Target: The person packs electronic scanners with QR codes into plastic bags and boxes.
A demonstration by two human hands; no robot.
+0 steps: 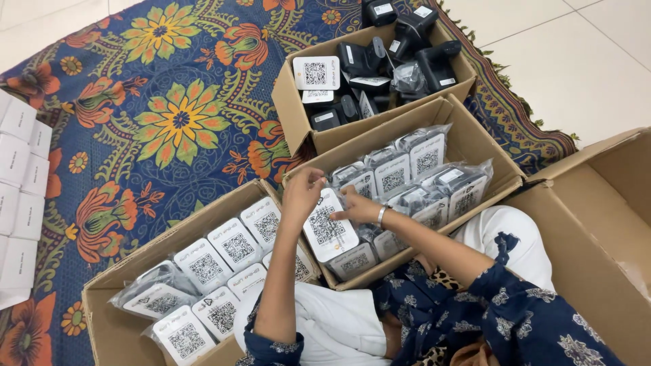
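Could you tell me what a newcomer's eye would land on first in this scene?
Probably the floral rug, vivid orange, yellow and blue, spread across the left. Next, the left hand and right hand together holding a white code-printed packet over the middle cardboard box, packed with similar bagged packets. Behind it, another box holds black devices.

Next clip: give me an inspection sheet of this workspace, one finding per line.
Surface: patterned floral rug over pale floor tiles.
Job's things: left hand and right hand both hold a white coded pack over the middle box of bagged packs.
Clutter: near box of similar packs; far box of black devices; white boxes stacked at left.
Hands: both gripping.
Cables: nothing seen.
Surroundings: large open carton at right.
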